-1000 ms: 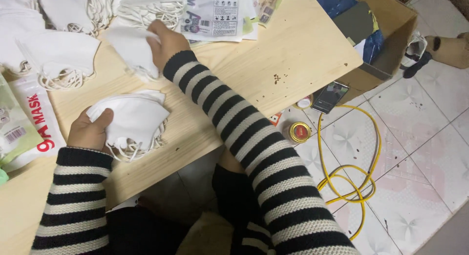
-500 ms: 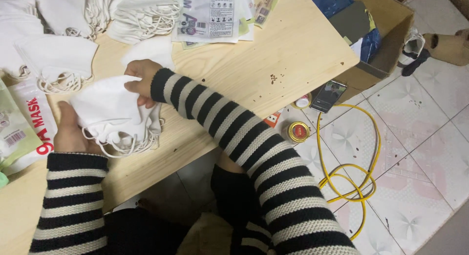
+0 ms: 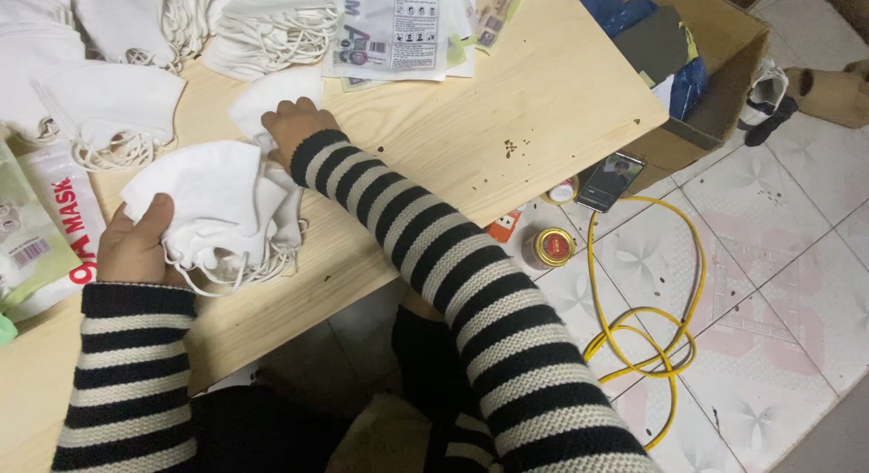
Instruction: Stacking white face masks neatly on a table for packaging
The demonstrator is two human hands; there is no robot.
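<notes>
A stack of white face masks [image 3: 222, 210] with elastic loops lies on the wooden table [image 3: 507, 102]. My left hand [image 3: 136, 247] grips the stack's near-left edge. My right hand [image 3: 294, 124], in a black-and-white striped sleeve, rests with curled fingers on the stack's far side, touching a single white mask [image 3: 267, 91] lying just behind it.
More white masks lie in piles at the back left [image 3: 113, 106] and back centre [image 3: 262, 25]. Printed mask packages [image 3: 394, 29] sit at the back, another package [image 3: 54, 229] at the left. On the tiled floor: a cardboard box [image 3: 715, 66], a phone [image 3: 611, 179], a small tin [image 3: 552, 247], a yellow cable [image 3: 652, 319].
My right hand brought a mask from the back of the table down onto the stack, then shifted slightly back. My left hand slid along the stack's left edge.
</notes>
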